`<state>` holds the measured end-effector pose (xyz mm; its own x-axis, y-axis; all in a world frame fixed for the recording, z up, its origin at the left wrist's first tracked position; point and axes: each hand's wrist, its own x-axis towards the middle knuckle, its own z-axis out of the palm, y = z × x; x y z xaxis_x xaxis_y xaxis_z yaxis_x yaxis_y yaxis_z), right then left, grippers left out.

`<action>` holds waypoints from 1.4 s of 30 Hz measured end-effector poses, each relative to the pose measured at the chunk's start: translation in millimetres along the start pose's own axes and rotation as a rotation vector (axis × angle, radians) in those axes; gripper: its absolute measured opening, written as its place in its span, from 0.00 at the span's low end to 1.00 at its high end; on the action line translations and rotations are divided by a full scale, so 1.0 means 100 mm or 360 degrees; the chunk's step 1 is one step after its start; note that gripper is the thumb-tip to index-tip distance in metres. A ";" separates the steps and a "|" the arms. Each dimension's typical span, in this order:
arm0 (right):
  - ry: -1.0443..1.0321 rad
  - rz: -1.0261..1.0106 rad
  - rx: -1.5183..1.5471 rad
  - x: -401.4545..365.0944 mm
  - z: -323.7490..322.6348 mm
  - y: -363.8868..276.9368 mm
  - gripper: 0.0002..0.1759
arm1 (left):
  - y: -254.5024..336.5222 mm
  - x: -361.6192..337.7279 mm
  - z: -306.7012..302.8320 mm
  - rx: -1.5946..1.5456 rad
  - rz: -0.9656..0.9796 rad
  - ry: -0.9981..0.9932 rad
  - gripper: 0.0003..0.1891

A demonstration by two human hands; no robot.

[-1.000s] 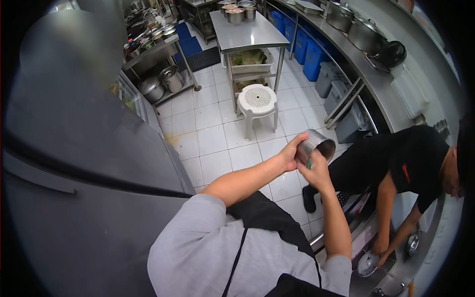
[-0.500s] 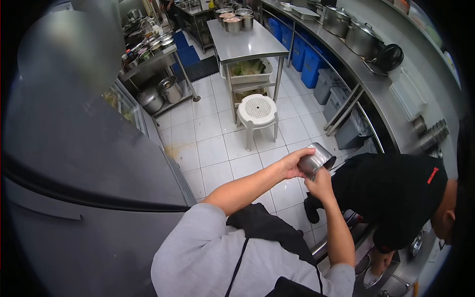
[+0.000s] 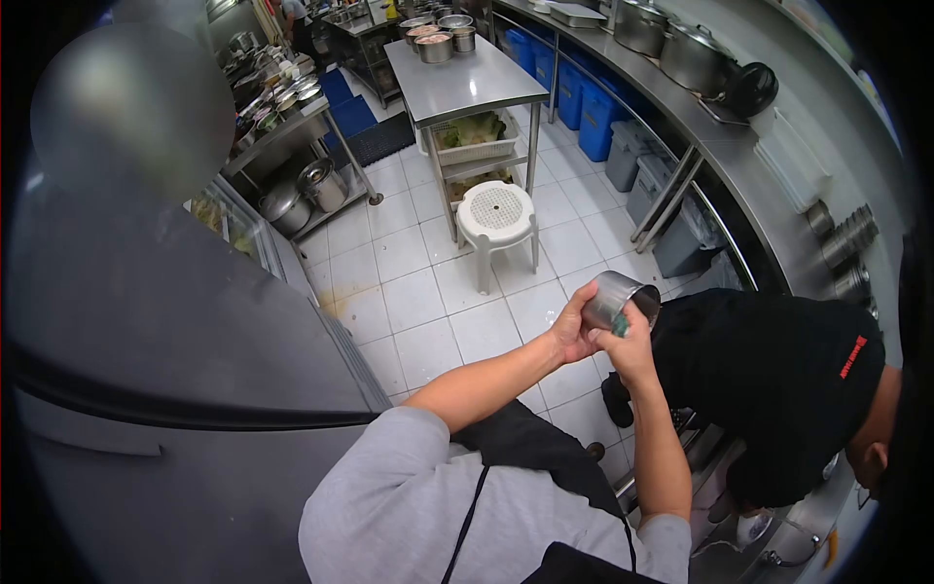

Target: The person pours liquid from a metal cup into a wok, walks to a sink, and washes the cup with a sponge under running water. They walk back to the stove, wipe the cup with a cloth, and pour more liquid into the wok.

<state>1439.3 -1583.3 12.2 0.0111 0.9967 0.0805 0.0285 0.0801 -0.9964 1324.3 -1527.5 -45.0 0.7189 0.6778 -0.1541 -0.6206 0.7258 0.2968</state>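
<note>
A round stainless steel container [image 3: 611,295] is tipped on its side in front of me, its open mouth facing right. My left hand [image 3: 574,331] is closed around the container's base end and left side. At the rim, my right hand [image 3: 634,348] pinches a green scouring pad [image 3: 621,324] against the metal. Some of the right fingers reach into the mouth and are partly hidden.
Close on my right, a co-worker in a black shirt [image 3: 769,380] bends over a sink area. A white stool [image 3: 496,212] stands ahead by a steel table [image 3: 467,83]. A grey cabinet [image 3: 175,321] fills the left; a steel counter [image 3: 720,156] runs along the right wall.
The container has turned in my hands, and the green scouring pad has come into sight at its rim. My view has shifted slightly. The co-worker has bent a little lower.
</note>
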 end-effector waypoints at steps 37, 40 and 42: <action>-0.0256 -0.0611 -0.1539 -0.15 -0.13 0.44 0.18 | 0.49 0.15 -0.06 0.0610 -0.0592 0.0285 0.33; 0.0094 -0.0225 -0.0352 -0.08 0.04 0.12 0.27 | 0.31 0.05 -0.13 0.0347 -0.0217 0.0057 0.27; 0.0080 -0.0185 -0.0510 -0.13 0.05 0.21 0.26 | 0.22 0.14 -0.55 0.0374 -0.0118 -0.0062 0.28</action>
<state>1435.1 -1594.6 -9.5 0.0382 0.9786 0.2020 0.3451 0.1768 -0.9218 1303.4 -1496.1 -92.7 0.7742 0.6152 -0.1487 -0.4790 0.7231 0.4976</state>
